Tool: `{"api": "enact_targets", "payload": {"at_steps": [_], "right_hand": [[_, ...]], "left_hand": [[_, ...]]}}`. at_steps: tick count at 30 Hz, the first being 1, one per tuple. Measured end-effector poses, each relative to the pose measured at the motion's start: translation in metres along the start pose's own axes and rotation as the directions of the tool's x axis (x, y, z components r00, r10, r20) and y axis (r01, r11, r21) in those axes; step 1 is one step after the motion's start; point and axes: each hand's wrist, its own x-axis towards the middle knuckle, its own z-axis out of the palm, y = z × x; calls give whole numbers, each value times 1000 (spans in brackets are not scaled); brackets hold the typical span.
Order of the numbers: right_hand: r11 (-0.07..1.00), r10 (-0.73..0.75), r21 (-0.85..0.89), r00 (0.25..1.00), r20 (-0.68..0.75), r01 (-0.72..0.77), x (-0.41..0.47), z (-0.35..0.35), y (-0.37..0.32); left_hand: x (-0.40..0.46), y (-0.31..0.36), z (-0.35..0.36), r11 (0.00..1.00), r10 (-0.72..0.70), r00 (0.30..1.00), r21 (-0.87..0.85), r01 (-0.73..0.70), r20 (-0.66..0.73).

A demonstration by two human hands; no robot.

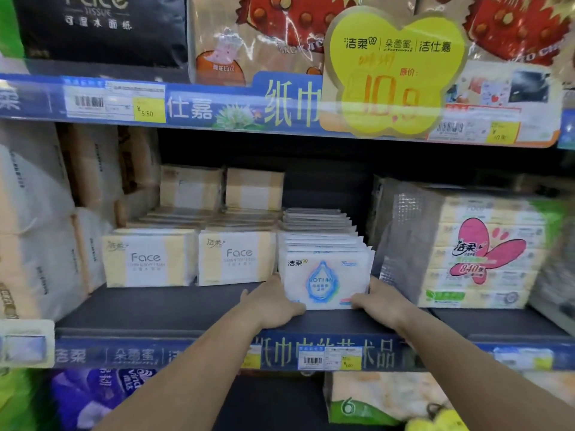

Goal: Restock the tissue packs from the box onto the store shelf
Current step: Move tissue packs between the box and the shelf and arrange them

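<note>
Here, both bare forearms reach in over the front edge of the middle shelf (pixel 174 309), and the two hands bracket a row of white tissue packs (pixel 325 275) printed with a blue water drop; the row stands upright on the dark shelf board, front pack facing the camera, the packs behind it showing only their top edges. The left hand (pixel 273 306) lies against the lower left corner of the front pack, its thumb up along the pack's left side and its fingers resting low at the pack's bottom edge; the fingers look fairly straight rather than wrapped round anything. The right hand (pixel 378 303) sits at the lower right corner; its fingers curl in over the bottom right of the pack's face, while the rest of the hand presses the right side.

Just left of the row stand two columns of yellow-and-white Face packs (pixel 238 259), the nearer one close beside the left hand; more such packs are stacked behind them. To the right, near the right hand, stands a large wrapped multipack (pixel 485 253) with a pink butterfly mark. A yellow butterfly-shaped price sign (pixel 395 76) hangs from the shelf above, over the blue shelf strip (pixel 217 107); a lower blue strip with a barcode label (pixel 329 357) runs beneath the wrists. The box is not in view.
</note>
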Motion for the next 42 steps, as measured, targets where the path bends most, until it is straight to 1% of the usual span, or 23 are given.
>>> {"api": "enact_targets", "payload": {"at_steps": [2, 4, 5, 7, 8, 11, 12, 14, 16, 18, 20, 23, 27, 30, 33, 35, 38, 40, 42], "right_hand": [[999, 14, 36, 1000, 8, -15, -13, -6, -9], [999, -6, 31, 1000, -5, 6, -18, -13, -13], [1000, -14, 27, 1000, -18, 14, -23, -16, -13], [999, -32, 16, 998, -51, 33, -35, -20, -10], [999, -41, 6, 996, -75, 42, -43, -22, -7], [994, -109, -22, 982, -152, 107, -77, -30, 6], [993, -117, -28, 977, -176, 114, -91, -35, 12], [991, -131, -52, 970, -205, 123, -121, -50, 37], [983, -135, -154, 965, -225, 101, -153, -73, 74], [965, -129, -257, 958, -256, 61, -190, -102, 122], [956, -75, -292, 956, -283, -12, -230, -135, 174], [930, 40, -331, 937, -347, -163, -291, -185, 255], [888, 180, -314, 882, -436, -337, -357, -242, 346], [858, 261, -274, 828, -497, -435, -397, -272, 404], [825, 349, -226, 782, -517, -518, -420, -296, 457], [800, 406, -200, 755, -515, -566, -424, -311, 491], [755, 464, -206, 729, -503, -623, -416, -339, 539], [734, 497, -205, 718, -487, -648, -405, -359, 569], [719, 541, -169, 696, -472, -674, -391, -382, 598]], "left_hand": [[-3, -1, -2, 995, 3, 1000, -98, -4, -15], [-10, 0, -7, 983, -35, 997, -180, 22, -71], [-16, 2, -9, 980, -53, 994, -195, 33, -97], [-35, 11, -10, 990, -72, 983, -133, 50, -171], [-43, 16, -8, 995, -67, 971, -86, 48, -229], [-70, 38, 7, 996, 11, 923, 83, 23, -385], [-78, 48, 16, 990, 29, 914, 141, 31, -404], [-99, 77, 46, 971, 74, 918, 237, 22, -390], [-122, 114, 88, 952, 154, 934, 301, -53, -323], [-144, 156, 142, 937, 214, 954, 319, -140, -209], [-166, 202, 199, 925, 232, 969, 327, -193, -85], [-198, 273, 281, 892, 304, 950, 330, -309, 68], [-228, 349, 371, 827, 420, 880, 304, -472, 223], [-239, 395, 433, 782, 445, 825, 298, -547, 348], [-241, 432, 492, 749, 464, 773, 274, -603, 433], [-238, 455, 527, 737, 478, 732, 230, -635, 486], [-224, 487, 579, 729, 485, 657, 148, -668, 577], [-203, 505, 618, 728, 471, 630, 132, -673, 617], [-178, 525, 655, 701, 474, 612, 150, -698, 633]]}}
